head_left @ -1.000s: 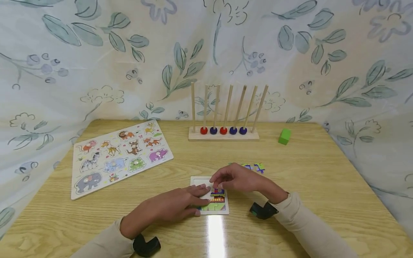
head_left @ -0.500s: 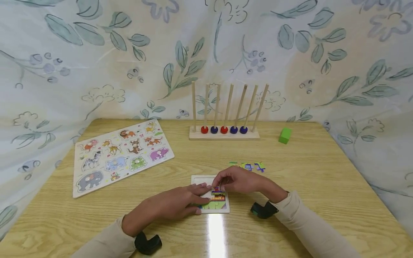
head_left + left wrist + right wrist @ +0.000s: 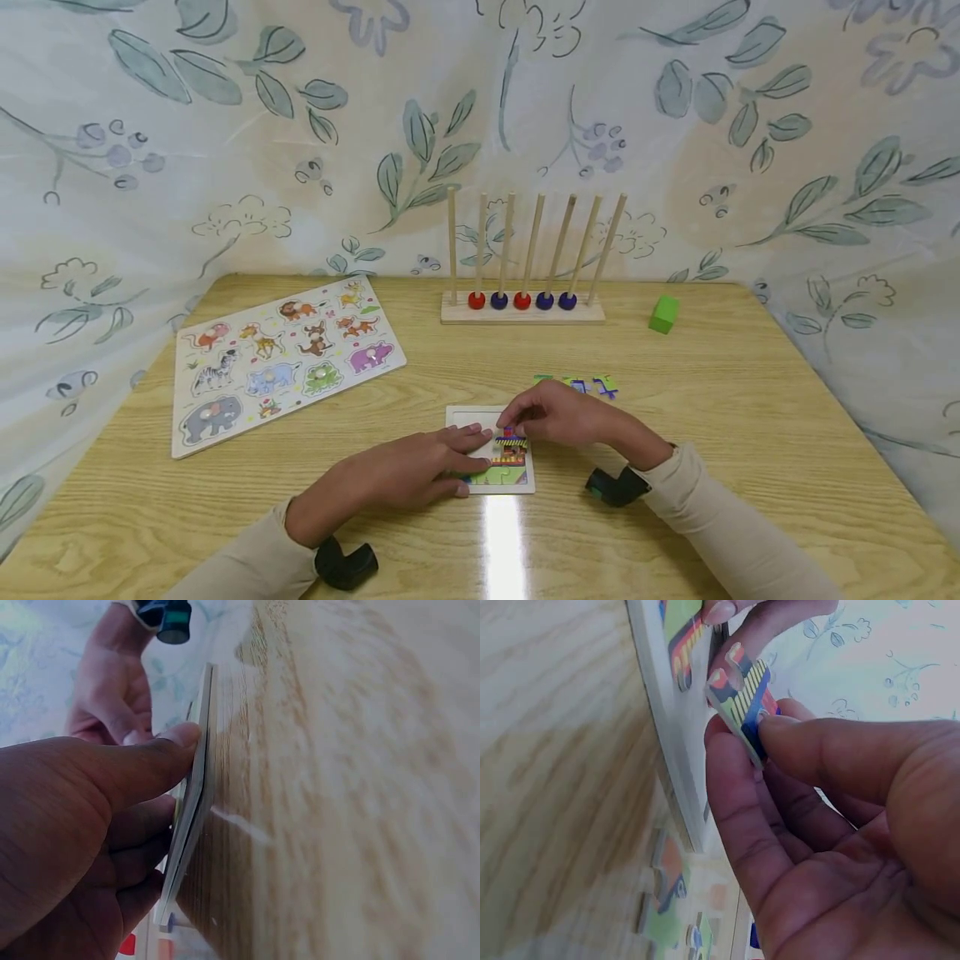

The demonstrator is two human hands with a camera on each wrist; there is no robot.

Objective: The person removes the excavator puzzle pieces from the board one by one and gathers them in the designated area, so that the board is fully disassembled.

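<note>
Jigsaw piece, striped, notched, in pinching grip of right hand; left hand outspread on thin board

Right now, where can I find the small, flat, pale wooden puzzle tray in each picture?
Head: the pale wooden puzzle tray is just below the middle.
Left wrist: the pale wooden puzzle tray is left of the middle, seen edge-on.
Right wrist: the pale wooden puzzle tray slants down from the top, left of the middle.
Shared landmark: the person's bare right hand.
</note>
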